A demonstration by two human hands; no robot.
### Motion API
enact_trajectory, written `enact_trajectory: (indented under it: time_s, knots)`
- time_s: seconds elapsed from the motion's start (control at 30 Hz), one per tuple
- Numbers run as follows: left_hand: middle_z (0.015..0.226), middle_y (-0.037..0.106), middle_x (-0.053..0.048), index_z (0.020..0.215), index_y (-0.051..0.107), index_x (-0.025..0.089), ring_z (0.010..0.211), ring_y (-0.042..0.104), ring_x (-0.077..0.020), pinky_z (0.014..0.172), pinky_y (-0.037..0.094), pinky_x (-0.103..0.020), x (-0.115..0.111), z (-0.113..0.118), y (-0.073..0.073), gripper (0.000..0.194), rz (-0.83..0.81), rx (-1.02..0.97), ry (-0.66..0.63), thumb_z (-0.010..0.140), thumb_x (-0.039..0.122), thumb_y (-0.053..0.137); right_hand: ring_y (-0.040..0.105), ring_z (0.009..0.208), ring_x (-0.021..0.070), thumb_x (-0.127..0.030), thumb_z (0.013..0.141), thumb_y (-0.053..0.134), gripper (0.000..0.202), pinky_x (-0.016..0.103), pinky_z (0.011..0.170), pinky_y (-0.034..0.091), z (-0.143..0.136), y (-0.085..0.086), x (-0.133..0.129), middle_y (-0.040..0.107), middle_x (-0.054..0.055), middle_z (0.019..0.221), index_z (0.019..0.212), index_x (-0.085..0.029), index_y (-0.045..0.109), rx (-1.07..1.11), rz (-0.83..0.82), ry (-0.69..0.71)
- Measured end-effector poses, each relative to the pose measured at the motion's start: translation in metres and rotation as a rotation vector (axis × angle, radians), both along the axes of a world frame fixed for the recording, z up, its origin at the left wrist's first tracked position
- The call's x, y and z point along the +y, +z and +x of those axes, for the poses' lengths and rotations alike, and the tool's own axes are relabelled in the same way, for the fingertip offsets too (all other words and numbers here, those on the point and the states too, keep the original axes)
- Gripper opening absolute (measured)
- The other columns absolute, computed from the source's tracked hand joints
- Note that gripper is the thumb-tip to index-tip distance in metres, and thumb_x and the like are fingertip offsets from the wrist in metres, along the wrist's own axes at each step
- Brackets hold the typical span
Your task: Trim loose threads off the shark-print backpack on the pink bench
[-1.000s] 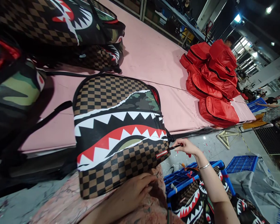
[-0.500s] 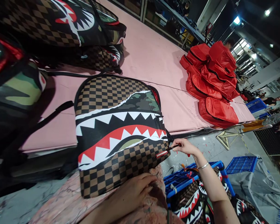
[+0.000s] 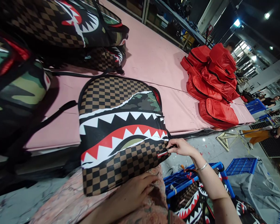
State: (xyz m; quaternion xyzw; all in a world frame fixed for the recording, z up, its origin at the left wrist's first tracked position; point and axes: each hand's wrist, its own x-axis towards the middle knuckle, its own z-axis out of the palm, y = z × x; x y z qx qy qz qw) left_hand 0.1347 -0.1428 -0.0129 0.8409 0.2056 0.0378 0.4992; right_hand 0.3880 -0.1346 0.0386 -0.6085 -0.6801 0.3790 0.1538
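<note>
A backpack point(image 3: 121, 130) with brown-and-black checks, a camouflage patch and a red-and-white shark mouth lies face up before me, partly over the table's front edge. My right hand point(image 3: 180, 147) is closed on a slim dark tool point(image 3: 171, 148) that looks like thread snips. Its tip is at the small red-and-white label point(image 3: 162, 153) by the bag's lower right corner. Palm down, my left hand point(image 3: 137, 188) rests on my lap beside the bag's lower edge, fingers loosely extended. Whether it touches the bag is hard to see.
Similar backpacks point(image 3: 49, 28) are piled on the pink table point(image 3: 151, 46) at the left. Red bags point(image 3: 214, 77) are heaped at its far right. A blue crate point(image 3: 177, 186) with more shark-print bags stands low at my right. A person point(image 3: 270, 101) is in the background.
My right hand has moved slightly left, bringing the snips from beside the bag's edge onto the label. The left hand stays put. The view has shifted slightly.
</note>
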Motion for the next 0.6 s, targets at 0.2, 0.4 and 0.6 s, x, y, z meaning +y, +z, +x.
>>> enact_trajectory:
  time_s: [0.2, 0.4, 0.6]
  knots:
    - [0.114, 0.052, -0.002, 0.116, 0.054, 0.022, 0.104, 0.050, -0.0155, 0.088, 0.039, -0.027, -0.001, -0.002, -0.004, 0.040, 0.011, -0.016, -0.001, 0.083, 0.022, 0.030, 0.053, 0.070, 0.0078, -0.020, 0.072, 0.064, 0.012, 0.017, 0.063, 0.035, -0.011, 0.009, 0.001, 0.060, -0.002, 0.077, 0.082, -0.015, 0.060, -0.068, 0.041, 0.023]
    - [0.112, 0.052, -0.001, 0.113, 0.054, 0.024, 0.102, 0.050, -0.0134, 0.088, 0.037, -0.023, 0.002, -0.007, -0.001, 0.036, 0.010, -0.076, 0.016, 0.086, 0.025, 0.031, 0.054, 0.073, 0.0086, -0.024, 0.075, 0.062, 0.013, 0.018, 0.066, 0.038, -0.023, 0.010, -0.007, 0.060, 0.000, 0.081, 0.081, -0.013, 0.061, 0.048, 0.047, 0.020]
    - [0.096, 0.058, 0.002, 0.097, 0.060, 0.022, 0.088, 0.053, -0.0081, 0.078, 0.038, -0.015, 0.018, -0.012, 0.013, 0.027, -0.044, -0.290, 0.194, 0.088, 0.029, 0.035, 0.054, 0.076, 0.0107, -0.029, 0.073, 0.064, 0.017, 0.020, 0.068, 0.039, -0.019, -0.002, -0.014, 0.060, 0.001, 0.082, 0.083, -0.015, 0.062, 0.002, 0.210, -0.073]
